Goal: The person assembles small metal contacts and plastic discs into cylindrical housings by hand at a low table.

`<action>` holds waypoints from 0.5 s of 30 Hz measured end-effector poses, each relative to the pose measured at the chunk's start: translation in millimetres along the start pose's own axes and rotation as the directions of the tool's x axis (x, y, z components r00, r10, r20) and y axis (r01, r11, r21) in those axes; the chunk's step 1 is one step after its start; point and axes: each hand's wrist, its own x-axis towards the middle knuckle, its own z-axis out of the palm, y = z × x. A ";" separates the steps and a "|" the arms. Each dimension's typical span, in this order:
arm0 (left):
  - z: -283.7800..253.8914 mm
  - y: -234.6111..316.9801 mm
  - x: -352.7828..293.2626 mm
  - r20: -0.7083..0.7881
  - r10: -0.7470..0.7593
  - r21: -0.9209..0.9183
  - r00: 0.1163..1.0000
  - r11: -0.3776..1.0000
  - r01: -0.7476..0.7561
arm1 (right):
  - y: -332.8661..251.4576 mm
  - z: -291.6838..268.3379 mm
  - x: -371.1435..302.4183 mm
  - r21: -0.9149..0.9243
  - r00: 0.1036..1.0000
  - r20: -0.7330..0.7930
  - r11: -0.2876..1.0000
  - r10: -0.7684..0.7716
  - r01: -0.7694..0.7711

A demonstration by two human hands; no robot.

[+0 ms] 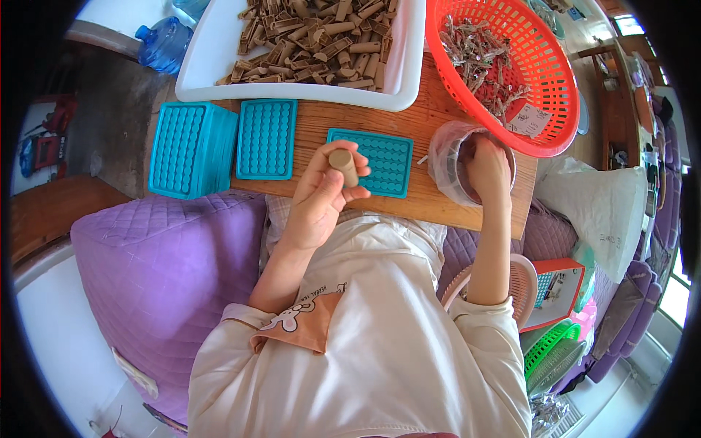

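Observation:
My left hand is closed round a small tan cylinder, held tilted above the near edge of the table. Just behind it a teal tray with rows of round cups lies flat, partly covered by my fingers. My right hand reaches down into a round tub lined with clear plastic film. Its fingers are hidden inside, so what they touch does not show.
On the wooden table stand a stack of teal trays and another teal tray. A white bin of tan plastic parts lies behind. The red basket, holding small wrapped pieces, overhangs the tub. A purple quilted cover is at left.

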 end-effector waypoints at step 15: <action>26.9 -0.3 -4.4 0.096 -0.475 -0.510 0.875 0.731 0.453 | -77.9 -47.1 -57.6 0.969 0.985 -0.171 0.179 -0.001 0.169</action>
